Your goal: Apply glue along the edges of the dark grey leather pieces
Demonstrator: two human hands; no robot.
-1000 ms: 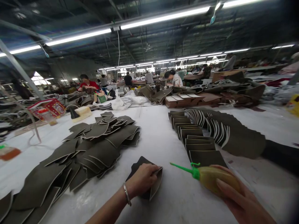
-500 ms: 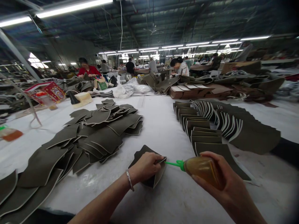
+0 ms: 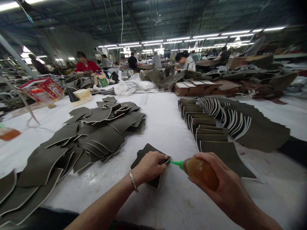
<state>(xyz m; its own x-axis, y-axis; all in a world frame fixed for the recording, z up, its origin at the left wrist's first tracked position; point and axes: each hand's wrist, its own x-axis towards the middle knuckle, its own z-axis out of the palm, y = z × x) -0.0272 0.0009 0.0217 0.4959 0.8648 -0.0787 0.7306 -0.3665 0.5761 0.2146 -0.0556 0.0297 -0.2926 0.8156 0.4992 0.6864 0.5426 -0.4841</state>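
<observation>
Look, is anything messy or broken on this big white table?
Nothing looks broken or spilled. The loose heap of dark olive leather pieces lies jumbled, unlike the neat overlapping rows of same-coloured pieces. The left hand presses one folded piece.

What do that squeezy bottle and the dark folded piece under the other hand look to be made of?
The bottle looks like soft translucent plastic, amber inside, with a green nozzle. The folded piece looks like matte olive-grey leather or faux leather with a pale edge; which one, I cannot tell.

A dim factory hall with a dark metal-trussed ceiling (image 3: pixel 168 16) carries long rows of white fluorescent tube lights (image 3: pixel 182 39) over long white-covered worktables (image 3: pixel 160 115).
</observation>
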